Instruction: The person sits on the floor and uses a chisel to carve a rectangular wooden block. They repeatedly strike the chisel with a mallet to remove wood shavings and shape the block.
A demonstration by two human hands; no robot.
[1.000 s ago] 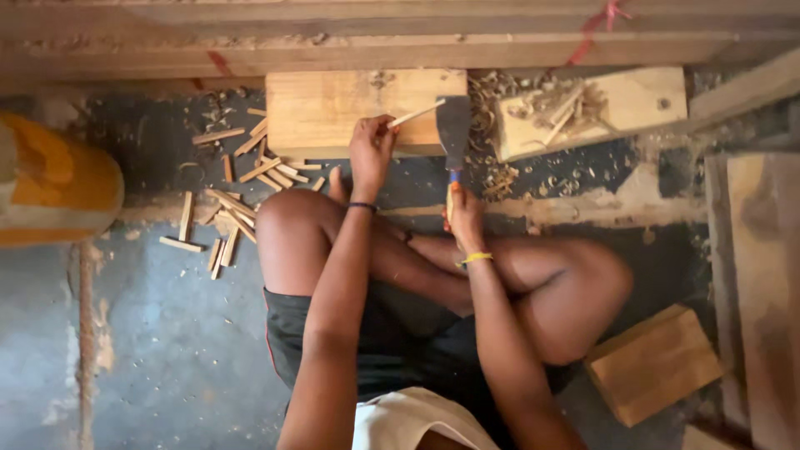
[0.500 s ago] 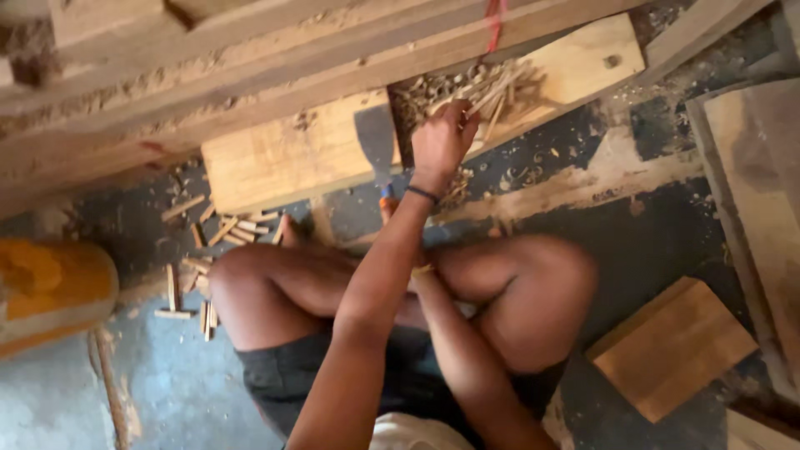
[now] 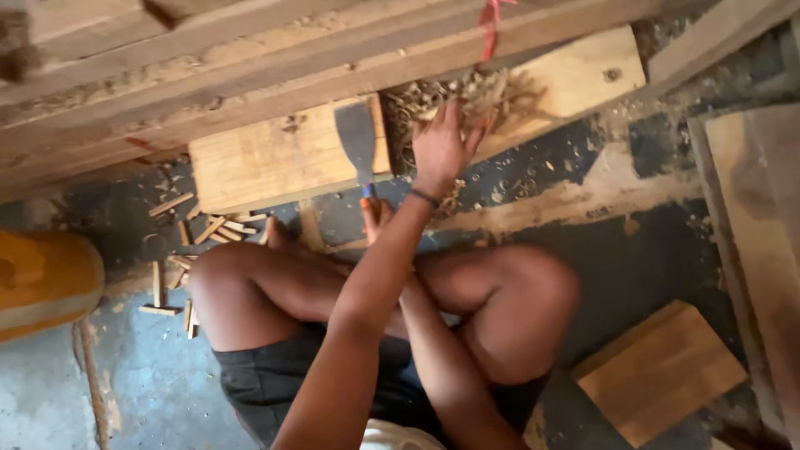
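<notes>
My left hand (image 3: 442,146) reaches across my body, fingers spread on a pile of thin wood sticks and shavings (image 3: 496,87) that lies against a pale wooden block (image 3: 583,75). My right hand (image 3: 375,215), mostly hidden behind my left forearm, grips the handle of a broad flat chisel (image 3: 357,137). Its grey blade rests upright on the right end of another pale wooden block (image 3: 267,162) in front of my crossed legs.
Short cut sticks (image 3: 208,229) are scattered on the floor by my left knee. A yellow rounded container (image 3: 42,283) lies at far left. Long timber beams (image 3: 250,50) run across the top. A brown wooden block (image 3: 658,371) sits lower right, planks (image 3: 758,208) at the right edge.
My left hand has left the near block and moved right to the pile of sticks. The chisel now stands with its blade on that block. The view has tilted.
</notes>
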